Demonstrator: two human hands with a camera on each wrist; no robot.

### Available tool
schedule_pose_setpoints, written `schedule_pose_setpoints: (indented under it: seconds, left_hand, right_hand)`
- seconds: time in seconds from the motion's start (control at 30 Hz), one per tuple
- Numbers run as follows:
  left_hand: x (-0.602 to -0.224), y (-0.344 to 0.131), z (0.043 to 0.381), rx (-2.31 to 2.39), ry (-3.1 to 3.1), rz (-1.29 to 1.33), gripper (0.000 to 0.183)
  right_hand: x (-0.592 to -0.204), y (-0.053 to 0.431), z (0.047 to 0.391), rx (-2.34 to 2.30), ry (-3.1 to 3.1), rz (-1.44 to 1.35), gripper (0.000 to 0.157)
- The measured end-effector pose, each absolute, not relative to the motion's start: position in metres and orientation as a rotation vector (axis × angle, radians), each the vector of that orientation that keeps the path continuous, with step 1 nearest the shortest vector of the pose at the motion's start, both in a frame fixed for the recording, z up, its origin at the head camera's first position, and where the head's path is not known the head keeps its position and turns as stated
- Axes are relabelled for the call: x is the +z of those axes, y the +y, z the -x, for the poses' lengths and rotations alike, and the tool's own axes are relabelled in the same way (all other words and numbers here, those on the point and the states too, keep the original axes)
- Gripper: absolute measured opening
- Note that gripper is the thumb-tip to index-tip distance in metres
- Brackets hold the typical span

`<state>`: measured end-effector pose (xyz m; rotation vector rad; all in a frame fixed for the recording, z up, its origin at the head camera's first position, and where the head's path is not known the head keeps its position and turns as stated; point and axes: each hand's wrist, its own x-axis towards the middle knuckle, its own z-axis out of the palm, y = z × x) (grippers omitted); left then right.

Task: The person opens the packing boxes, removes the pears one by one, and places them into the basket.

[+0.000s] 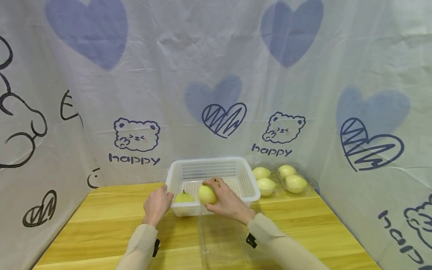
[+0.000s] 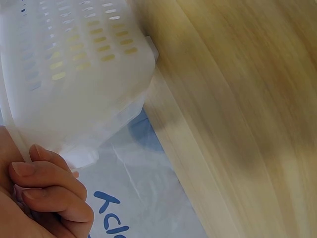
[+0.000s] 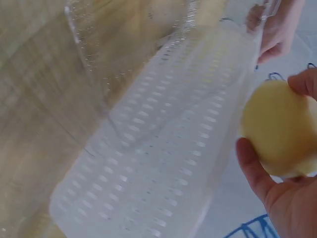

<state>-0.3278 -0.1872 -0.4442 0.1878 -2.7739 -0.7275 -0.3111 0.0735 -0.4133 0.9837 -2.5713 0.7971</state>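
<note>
A round yellow-green pear [image 1: 207, 195] is held by my right hand [image 1: 229, 202] over the front rim of a white plastic basket [image 1: 254, 180]. Thumb and fingers spread around that pear in the right wrist view. At the basket's left side, my left hand [image 1: 157, 203] grips the rim; the left wrist view shows its curled fingers [image 2: 52, 181] at the basket's edge. Another pear [image 1: 183, 197], stem up, lies inside at the front left corner. In front of the basket is a clear plastic box [image 1: 221, 240], partly beneath my right forearm.
Right of the basket, several more pears [image 1: 265, 186] sit in clear plastic packaging [image 1: 278, 193]. A printed cloth [image 1: 182, 142] hangs behind and at both sides of the wooden table [image 1: 101, 225].
</note>
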Motion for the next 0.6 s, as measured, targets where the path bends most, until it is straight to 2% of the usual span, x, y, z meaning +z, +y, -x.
schedule_pose_setpoints:
  seconds: [0.43,0.6]
  left_hand:
    - [-0.444,-0.186,0.326,-0.719,-2.757,-0.161,0.042]
    - [-0.445,-0.185,0.328,-0.708,-2.772,-0.194,0.047]
  right_hand:
    - [-0.428,0.058,0.332,0.987,-2.615,-0.834,0.064]
    - [-0.435,0.048,0.343,1.021,-2.631,-0.718,0.064]
